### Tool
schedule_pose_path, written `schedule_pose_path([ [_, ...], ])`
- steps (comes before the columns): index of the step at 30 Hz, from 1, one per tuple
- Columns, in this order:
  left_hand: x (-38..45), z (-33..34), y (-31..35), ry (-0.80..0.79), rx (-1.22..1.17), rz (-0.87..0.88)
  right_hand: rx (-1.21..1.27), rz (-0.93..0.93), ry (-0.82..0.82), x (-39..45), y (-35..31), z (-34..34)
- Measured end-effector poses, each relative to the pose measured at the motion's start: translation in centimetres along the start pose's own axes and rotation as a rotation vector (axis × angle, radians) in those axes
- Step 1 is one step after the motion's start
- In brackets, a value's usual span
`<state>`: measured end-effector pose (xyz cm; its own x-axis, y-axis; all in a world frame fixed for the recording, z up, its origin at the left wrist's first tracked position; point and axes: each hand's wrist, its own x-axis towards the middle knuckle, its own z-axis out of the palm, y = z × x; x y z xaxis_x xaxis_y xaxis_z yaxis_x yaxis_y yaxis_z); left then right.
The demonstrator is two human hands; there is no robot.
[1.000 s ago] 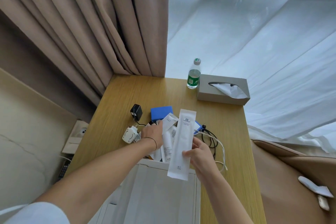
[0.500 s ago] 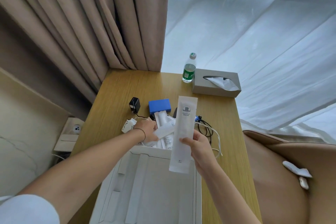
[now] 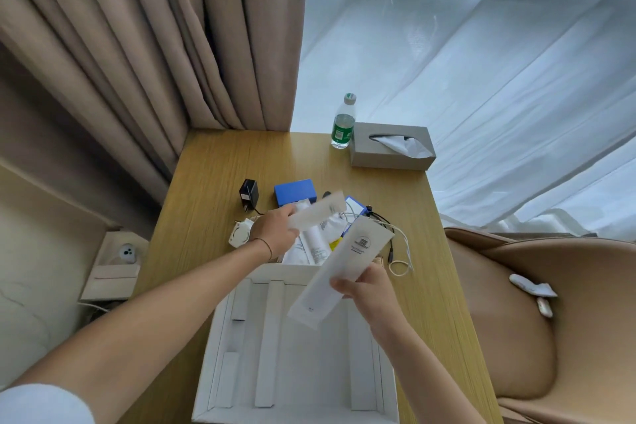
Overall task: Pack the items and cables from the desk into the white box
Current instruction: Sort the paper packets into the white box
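Observation:
An open white box (image 3: 241, 385) with long dividers sits at the desk's near edge. My right hand (image 3: 364, 284) holds a long white packet (image 3: 340, 274) tilted over the box's far right part. My left hand (image 3: 273, 227) grips a shorter white packet (image 3: 318, 213), lifted above a pile of white packets (image 3: 315, 244) just beyond the box. A blue box (image 3: 295, 192), a black adapter (image 3: 249, 194), a white plug (image 3: 239, 235) and tangled black and white cables (image 3: 395, 241) lie around the pile.
A green-labelled water bottle (image 3: 343, 124) and a grey tissue box (image 3: 392, 146) stand at the wooden desk's (image 3: 213, 175) far right. Beige curtains hang behind at left, sheer white ones at right. A tan chair (image 3: 550, 303) sits to the right.
My left hand has lifted a shorter packet from the pile. My right hand has tilted the long packet and lowered it over the box.

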<state>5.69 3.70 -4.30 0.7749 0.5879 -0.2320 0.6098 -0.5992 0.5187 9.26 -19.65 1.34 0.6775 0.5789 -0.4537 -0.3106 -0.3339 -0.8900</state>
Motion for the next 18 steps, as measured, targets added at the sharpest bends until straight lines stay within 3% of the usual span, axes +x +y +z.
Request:
schedule_pose_path([
  [8,-4.8,-5.2,1.5,0.345,-0.671,0.0,-0.151,0.022,-0.055,-1.9,4.2,2.7],
  [18,-11.3,-7.0,0.6,0.391,-1.03,-0.057,-0.333,0.165,-0.09,-1.4,8.1,4.8],
])
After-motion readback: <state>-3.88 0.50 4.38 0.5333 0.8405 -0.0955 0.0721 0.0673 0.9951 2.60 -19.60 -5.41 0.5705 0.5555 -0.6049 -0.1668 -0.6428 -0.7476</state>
